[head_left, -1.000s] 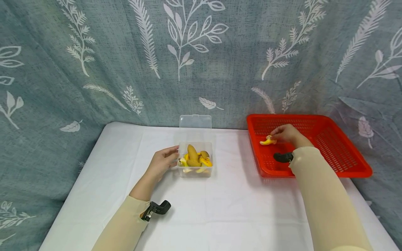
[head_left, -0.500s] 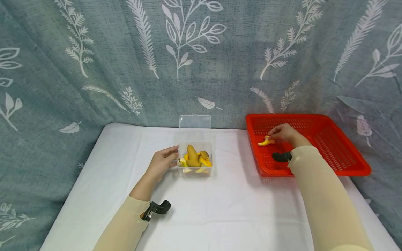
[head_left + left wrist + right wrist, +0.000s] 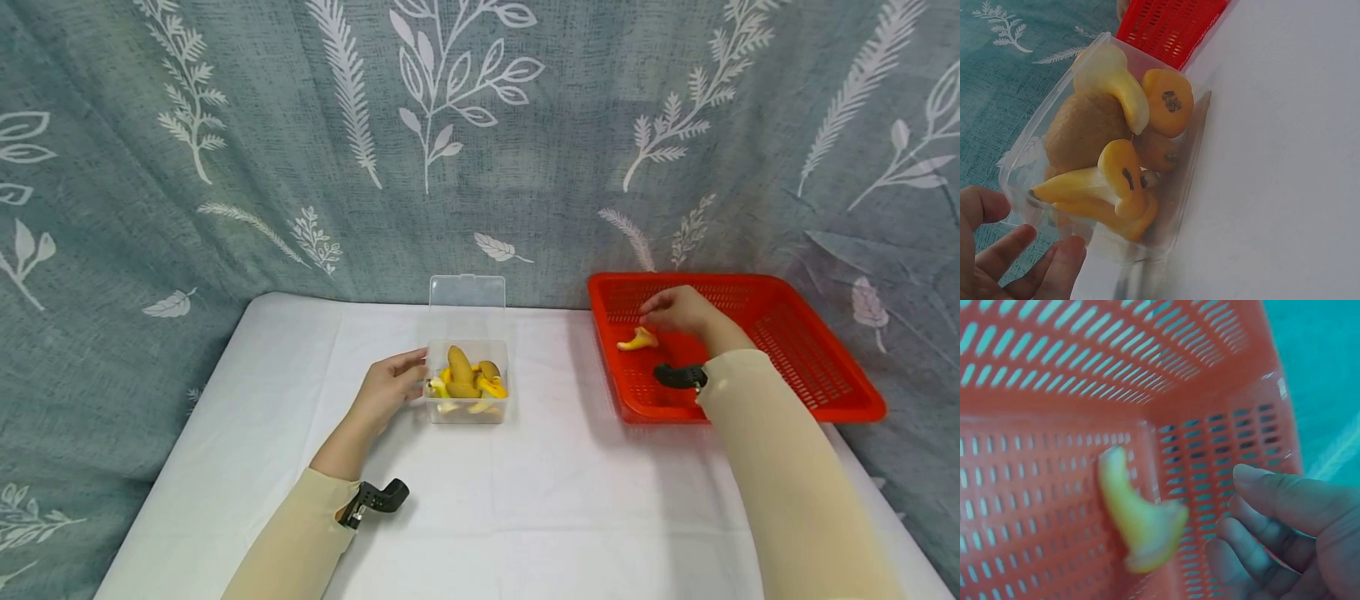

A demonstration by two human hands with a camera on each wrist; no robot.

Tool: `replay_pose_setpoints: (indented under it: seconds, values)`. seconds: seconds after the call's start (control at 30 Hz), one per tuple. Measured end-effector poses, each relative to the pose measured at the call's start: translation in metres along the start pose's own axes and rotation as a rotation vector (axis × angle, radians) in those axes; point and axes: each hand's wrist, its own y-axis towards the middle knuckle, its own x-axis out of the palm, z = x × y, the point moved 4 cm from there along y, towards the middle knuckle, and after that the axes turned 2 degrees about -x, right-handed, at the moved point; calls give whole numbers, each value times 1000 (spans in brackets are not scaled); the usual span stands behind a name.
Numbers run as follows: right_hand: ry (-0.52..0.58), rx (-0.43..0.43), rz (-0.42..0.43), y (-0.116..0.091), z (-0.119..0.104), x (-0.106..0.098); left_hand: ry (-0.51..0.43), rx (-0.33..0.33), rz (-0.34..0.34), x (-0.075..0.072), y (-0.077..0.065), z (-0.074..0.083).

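Note:
A yellow mushroom-shaped piece lies on the bottom of the red basket, near its left wall. My right hand hovers just above it, fingers loosely bent and nothing between them. The right wrist view gives a gap between the piece and the hand. My left hand rests its fingertips against the left side of a clear plastic box. Inside the box are several yellow mushroom-shaped pieces, some with black marks, and a rounded brown piece.
The box's clear lid stands folded back toward the curtain. Box and basket sit on a white-covered table, with a stretch of cloth between them. The basket has raised slotted walls.
My right hand has let go of the yellow mushroom-shaped piece and lifted slightly up off it. The piece now lies on the basket bottom. My left hand and the box stay put.

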Motion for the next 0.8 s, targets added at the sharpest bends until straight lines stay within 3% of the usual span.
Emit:
replay_pose_setpoints:
  seconds: [0.5,0.8]
  values:
    - [-133,-120,65,-31,-61,-11,-1,4,-6,0,1,-1]
    - [-78,-186,69,-55,-99,0,15,16,-9,-1,0,0]
